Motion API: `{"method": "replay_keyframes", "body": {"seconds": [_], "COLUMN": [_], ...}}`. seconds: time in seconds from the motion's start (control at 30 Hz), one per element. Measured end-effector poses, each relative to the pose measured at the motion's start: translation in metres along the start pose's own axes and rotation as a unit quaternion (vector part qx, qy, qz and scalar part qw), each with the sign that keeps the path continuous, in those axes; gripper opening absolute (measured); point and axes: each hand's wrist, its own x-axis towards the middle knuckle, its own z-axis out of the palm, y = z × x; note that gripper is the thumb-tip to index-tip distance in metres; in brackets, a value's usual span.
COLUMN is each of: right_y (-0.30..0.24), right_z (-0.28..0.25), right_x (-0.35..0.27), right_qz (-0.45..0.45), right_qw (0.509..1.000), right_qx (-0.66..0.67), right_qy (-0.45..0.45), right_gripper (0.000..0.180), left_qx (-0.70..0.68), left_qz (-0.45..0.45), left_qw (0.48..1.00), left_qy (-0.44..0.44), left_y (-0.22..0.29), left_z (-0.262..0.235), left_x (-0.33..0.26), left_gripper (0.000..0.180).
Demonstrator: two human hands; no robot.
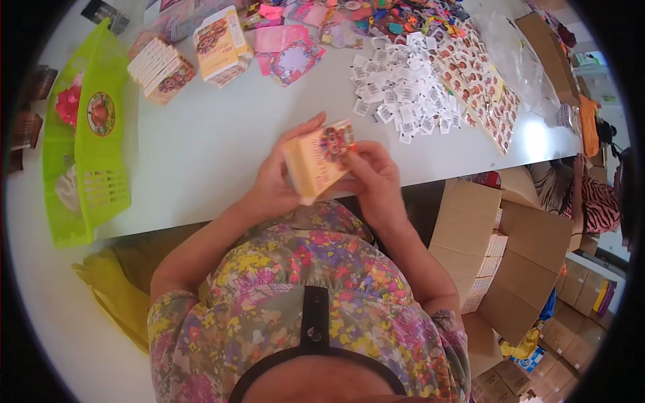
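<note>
A small orange and cream cardboard box (312,164) with a colourful picture is held tilted over the table's front edge, close to my body. My left hand (272,176) wraps round its left side, fingers behind it and thumb side toward the far end. At the box's right end, the thumb and fingers of my right hand (377,176) close on the pictured part. Whether that end's flap is tucked in is hidden by my fingers. Similar boxes form a stack (225,50) at the far left, beside a fanned row of boxes (161,70).
White barcode tags (406,87) lie heaped at the far right, next to sticker sheets (480,80) and clear plastic (521,60). Pink cards (289,54) lie at the back. A green basket (101,154) stands left. Right of me, an open carton (463,228) holds packed boxes.
</note>
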Motion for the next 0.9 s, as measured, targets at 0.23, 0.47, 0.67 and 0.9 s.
{"method": "replay_keyframes", "body": {"seconds": [0.23,0.47,0.67,0.9], "right_y": [-0.054,-0.053,-0.056,-0.061], "right_z": [-0.076,-0.102,-0.108,-0.121], "right_x": [0.056,0.076,0.078,0.085], "right_qz": [-0.322,-0.295,-0.292,-0.322], "right_qw": [0.743,0.695,0.721,0.654], "right_qx": [-0.548,-0.622,-0.597,-0.656], "right_qy": [0.211,0.208,0.196,0.197], "right_gripper": [0.028,0.017,0.015,0.014], "left_qx": [-0.006,0.093,0.112,0.150], "left_qz": [-0.025,0.005,0.011,0.001], "left_qw": [0.992,0.991,0.988,0.986], "left_qy": [0.121,0.097,0.107,0.079], "left_y": [-0.014,-0.020,-0.034,-0.034], "left_z": [-0.010,-0.018,-0.023,-0.022], "left_x": [0.022,0.029,0.023,0.023], "left_gripper": [0.083,0.079,0.078,0.080]}}
